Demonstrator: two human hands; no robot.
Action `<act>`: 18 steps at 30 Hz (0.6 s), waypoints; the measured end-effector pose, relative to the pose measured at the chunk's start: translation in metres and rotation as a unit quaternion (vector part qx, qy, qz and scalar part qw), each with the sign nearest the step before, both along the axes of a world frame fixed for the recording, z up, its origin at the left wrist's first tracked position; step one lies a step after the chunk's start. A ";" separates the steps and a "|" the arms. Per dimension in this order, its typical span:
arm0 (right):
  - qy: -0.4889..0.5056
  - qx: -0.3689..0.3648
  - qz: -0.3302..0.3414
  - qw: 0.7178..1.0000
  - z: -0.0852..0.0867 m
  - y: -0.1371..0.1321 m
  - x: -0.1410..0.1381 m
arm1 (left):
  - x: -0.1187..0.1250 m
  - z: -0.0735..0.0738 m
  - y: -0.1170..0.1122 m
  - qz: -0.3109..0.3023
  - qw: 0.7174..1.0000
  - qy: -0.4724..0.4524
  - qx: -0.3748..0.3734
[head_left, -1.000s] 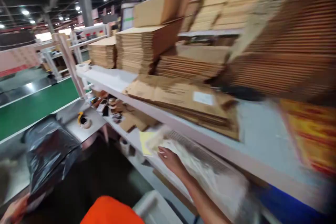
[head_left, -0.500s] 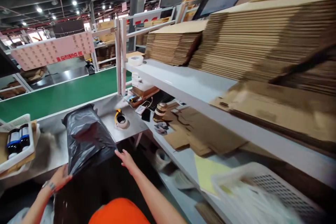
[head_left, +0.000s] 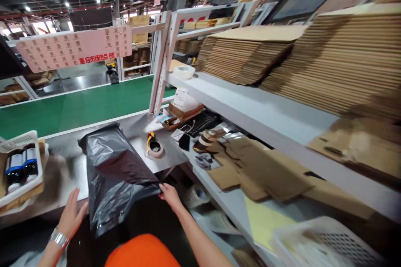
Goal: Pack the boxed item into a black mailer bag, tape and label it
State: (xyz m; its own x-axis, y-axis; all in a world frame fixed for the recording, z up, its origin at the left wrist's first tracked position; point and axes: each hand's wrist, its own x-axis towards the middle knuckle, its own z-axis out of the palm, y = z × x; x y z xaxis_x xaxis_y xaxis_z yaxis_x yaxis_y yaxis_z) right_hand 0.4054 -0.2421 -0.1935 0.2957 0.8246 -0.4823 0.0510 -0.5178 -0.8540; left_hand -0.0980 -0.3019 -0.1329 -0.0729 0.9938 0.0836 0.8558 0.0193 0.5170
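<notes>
There is 1 black plastic bag (head_left: 115, 171) between the 2 hands, lying partly on the metal table (head_left: 64, 167) and hanging over its near edge. The right hand (head_left: 169, 196) pinches the bag's right corner; the left hand (head_left: 70, 215), fingers spread, grips nothing just beside the bag's left edge, though whether it touches is unclear.

Left of the left hand, 1 white basket (head_left: 36, 167) holds 2 dark bottles (head_left: 22, 162). Beyond the right hand are 1 tape roll (head_left: 154, 150) with a yellow cutter and, higher, 1 white roll (head_left: 184, 72) on the upper shelf (head_left: 250, 104). A lower shelf (head_left: 216, 194) with flat cardboard (head_left: 263, 167) flanks the right forearm.

The bag's contents are hidden. Right of the right hand, another basket (head_left: 332, 240) is blurred and cut off by the lower edge.
</notes>
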 end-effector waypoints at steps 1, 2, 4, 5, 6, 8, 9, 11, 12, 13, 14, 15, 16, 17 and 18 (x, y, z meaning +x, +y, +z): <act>-0.003 0.001 -0.004 1.000 0.002 0.003 0.004 | 0.017 0.011 0.024 -0.051 0.998 0.006 0.047; -0.005 0.001 -0.009 1.000 0.004 0.005 0.007 | 0.039 0.021 0.050 -0.100 0.991 0.013 0.087; -0.011 -0.001 -0.018 1.000 0.009 0.010 0.011 | 0.089 0.032 0.102 -0.204 0.970 0.038 0.129; -0.015 -0.002 -0.021 1.000 0.012 0.011 0.012 | 0.116 0.034 0.126 -0.254 0.956 0.055 0.138; -0.018 -0.003 -0.025 1.000 0.015 0.012 0.014 | 0.140 0.033 0.148 -0.296 0.944 0.073 0.126; -0.025 -0.005 -0.031 0.999 0.023 0.012 0.015 | 0.180 0.023 0.183 -0.370 0.919 0.111 0.081; -0.027 -0.005 -0.034 0.999 0.028 0.012 0.015 | 0.194 0.015 0.195 -0.401 0.906 0.127 0.053; -0.027 -0.002 -0.039 0.999 0.039 0.012 0.015 | 0.210 -0.004 0.213 -0.451 0.880 0.148 0.005; -0.024 0.000 -0.041 0.999 0.046 0.013 0.014 | 0.212 -0.015 0.219 -0.470 0.870 0.152 -0.013; -0.021 0.003 -0.042 0.999 0.052 0.015 0.013 | 0.213 -0.027 0.224 -0.483 0.862 0.150 -0.028; -0.015 0.005 -0.042 0.999 0.059 0.018 0.012 | 0.212 -0.039 0.227 -0.491 0.858 0.145 -0.038; -0.007 0.009 -0.043 0.999 0.067 0.023 0.010 | 0.210 -0.049 0.230 -0.496 0.857 0.137 -0.043; 0.001 0.013 -0.044 0.999 0.074 0.029 0.007 | 0.209 -0.059 0.232 -0.500 0.856 0.125 -0.044; 0.011 0.016 -0.045 0.999 0.082 0.036 0.005 | 0.208 -0.066 0.233 -0.502 0.857 0.110 -0.042; 0.021 0.017 -0.047 0.999 0.089 0.045 0.003 | 0.208 -0.071 0.234 -0.503 0.859 0.093 -0.039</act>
State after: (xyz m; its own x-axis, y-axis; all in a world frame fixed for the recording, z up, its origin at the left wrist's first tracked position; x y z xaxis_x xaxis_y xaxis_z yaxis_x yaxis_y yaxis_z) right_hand 0.4085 -0.1969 -0.1041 0.3531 0.8095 -0.4690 -0.0338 -0.4899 -0.8711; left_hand 0.1100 -0.0678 -0.2040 0.8326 0.5498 -0.0678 0.5274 -0.7493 0.4006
